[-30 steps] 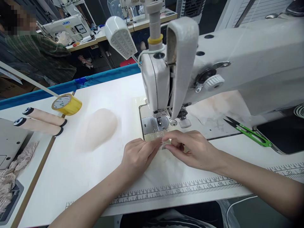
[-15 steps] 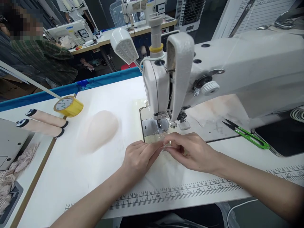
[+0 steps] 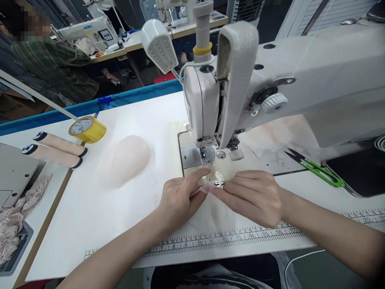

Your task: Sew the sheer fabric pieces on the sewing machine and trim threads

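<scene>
Material [image 3: 205, 188]: thin, whitish, see-through piece; lies between the two hands, just in front of the needle plate [image 3: 190, 158]. Its full outline is hard to make out.
Left hand [image 3: 179, 198]: index raised off thumb, narrow gap between; material touches thumb tip. Cannot tell whether the other fingers pinch it.
Right hand [image 3: 255, 196]: fingers drawn together, back of hand upward, pointing left; foremost tip meets material beside left thumb. Underside hidden; cannot tell if it grips.
Change: half a second back, left index rests against the right fingertips and right thumb and index bow apart. Now left index is up, right hand rolled over and flattened.
Reading: hold on material looks mid-shift, probably re-gripping or straightening by touch. Material stops short of the presser foot [image 3: 203, 153], so this seems handwork rather than stitching.
Glossy film [image 3: 218, 175]: yellowish, shiny, between plate and hands.
Sewing machine [image 3: 201, 104]: head stands over plate, beyond the fingers.
Worktop [image 3: 129, 224], left: pale cup-shaped piece [image 3: 132, 160], yellow tape roll [image 3: 98, 130], two peach thread spools [image 3: 54, 155].
Worktop, right: green-handled snips [image 3: 321, 172], beside dark-screened device [image 3: 357, 168].
Near edge: printed ruler [image 3: 216, 241] runs below both hands.
Far left: co-worker in checked sleeve [image 3: 57, 56], at another machine.
</scene>
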The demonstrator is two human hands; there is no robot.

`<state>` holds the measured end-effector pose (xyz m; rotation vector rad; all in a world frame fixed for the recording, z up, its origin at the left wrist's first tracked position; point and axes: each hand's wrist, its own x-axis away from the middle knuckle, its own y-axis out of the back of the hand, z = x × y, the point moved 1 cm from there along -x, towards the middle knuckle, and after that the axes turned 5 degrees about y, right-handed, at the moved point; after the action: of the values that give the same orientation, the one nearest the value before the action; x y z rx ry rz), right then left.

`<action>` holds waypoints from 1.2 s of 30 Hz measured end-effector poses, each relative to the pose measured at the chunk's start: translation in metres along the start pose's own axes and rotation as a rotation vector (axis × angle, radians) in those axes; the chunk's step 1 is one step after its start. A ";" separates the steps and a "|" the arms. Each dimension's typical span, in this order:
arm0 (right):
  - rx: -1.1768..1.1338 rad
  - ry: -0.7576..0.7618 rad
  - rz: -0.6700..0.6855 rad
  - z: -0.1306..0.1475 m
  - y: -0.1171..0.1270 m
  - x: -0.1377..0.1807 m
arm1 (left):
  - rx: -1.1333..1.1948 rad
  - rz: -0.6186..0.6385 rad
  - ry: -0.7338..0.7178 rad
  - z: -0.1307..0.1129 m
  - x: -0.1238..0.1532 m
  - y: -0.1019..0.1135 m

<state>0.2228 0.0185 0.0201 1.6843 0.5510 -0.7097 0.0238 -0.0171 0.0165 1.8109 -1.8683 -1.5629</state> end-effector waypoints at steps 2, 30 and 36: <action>0.052 0.102 0.025 0.001 0.001 0.002 | 0.011 0.013 -0.037 0.000 0.000 -0.001; -0.281 -0.873 0.365 -0.029 -0.029 -0.004 | -0.522 0.099 -0.174 -0.003 0.000 -0.005; -0.001 -0.690 0.325 -0.029 -0.026 0.003 | -0.551 0.211 -0.171 -0.007 0.006 -0.005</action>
<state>0.2120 0.0521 0.0047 1.3623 -0.2034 -0.9767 0.0305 -0.0245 0.0127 1.2385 -1.4225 -1.9468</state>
